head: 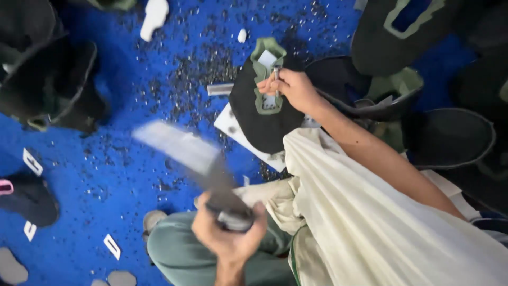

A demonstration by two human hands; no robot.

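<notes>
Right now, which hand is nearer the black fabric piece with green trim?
Right. The right hand rests on the black fabric piece, pinching a metal rod; the left hand, gripping a blurred tool, is apart.

Left hand (228, 233) at lower centre gripping a blurred flat tool (182, 151), right hand (292, 89) at upper centre pinning a metal punch (275, 79) on a black shoe upper (254, 114), blue floor (106, 175) littered with dark scraps

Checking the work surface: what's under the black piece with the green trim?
Under the black piece lies a white board on the blue mat. The right hand holds a metal punch on top; the board's middle is covered.
</notes>
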